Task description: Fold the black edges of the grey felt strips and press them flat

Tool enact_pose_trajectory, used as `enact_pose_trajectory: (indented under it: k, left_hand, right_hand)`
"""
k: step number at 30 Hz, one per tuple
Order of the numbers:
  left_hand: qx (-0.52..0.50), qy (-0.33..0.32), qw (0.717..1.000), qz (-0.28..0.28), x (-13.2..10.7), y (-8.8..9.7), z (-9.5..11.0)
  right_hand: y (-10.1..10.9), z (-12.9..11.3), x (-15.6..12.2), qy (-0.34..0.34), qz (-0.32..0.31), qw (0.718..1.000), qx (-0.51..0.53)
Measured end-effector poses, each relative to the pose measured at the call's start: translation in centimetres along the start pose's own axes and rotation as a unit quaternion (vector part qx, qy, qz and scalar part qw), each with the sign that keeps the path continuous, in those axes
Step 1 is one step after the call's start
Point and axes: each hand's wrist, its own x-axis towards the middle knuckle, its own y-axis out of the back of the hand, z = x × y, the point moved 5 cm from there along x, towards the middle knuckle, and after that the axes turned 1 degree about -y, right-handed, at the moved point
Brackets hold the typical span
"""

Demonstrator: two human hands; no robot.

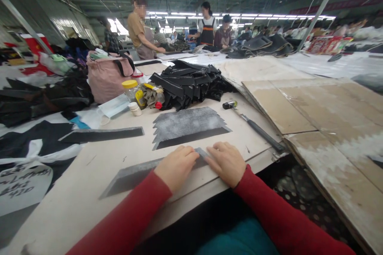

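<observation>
A long dark strip (127, 179) of fabric or leather with a grey edge lies slantwise on the pale board in front of me. My left hand (176, 168) presses down on it, fingers bent and closed at its grey edge. At the strip's right end, my right hand (227, 163) pinches the grey edge, thumb and fingers close together. The undersides of both hands' fingertips are hidden. Just beyond my hands is a fanned stack of similar strips (191, 123), grey and dusty on top. One single strip (103, 134) lies farther left.
A hammer (260, 130) lies to the right, beside large cardboard sheets (299, 107). A heap of black pieces (187, 81) stands behind the stack. Yellow-lidded jar (131, 91), white bottle (135, 109), face mask (115, 105) and pink bag (104, 75) are at back left. Several people work beyond.
</observation>
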Motion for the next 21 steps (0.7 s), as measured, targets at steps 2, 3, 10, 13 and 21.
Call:
enact_pose_trajectory:
  k: [2, 3, 10, 13, 21]
  left_hand:
    - [-0.007, -0.009, 1.0, 0.005, 0.7, -1.4, -0.1]
    - [-0.009, -0.009, 1.0, 0.012, 0.8, -1.9, -0.2]
    - [-0.01, -0.01, 0.999, 0.052, 0.2, -2.5, -0.6]
    - [-0.024, 0.0, 0.998, 0.055, 0.3, -2.6, -0.6]
    - [-0.05, 0.022, 0.997, 0.061, 0.2, -2.6, -0.8]
  right_hand:
    - [-0.2, 0.0, 0.0, -0.001, 0.0, 1.0, 0.008]
    - [-0.4, 0.0, 0.1, 0.001, -0.004, 1.0, 0.019]
    - [-1.4, 1.0, 0.9, -0.016, -0.022, 0.986, 0.163]
    - [-1.8, 0.9, 1.1, -0.018, -0.01, 0.98, 0.198]
    - [-1.6, -0.4, 0.5, 0.022, 0.007, 0.988, 0.153]
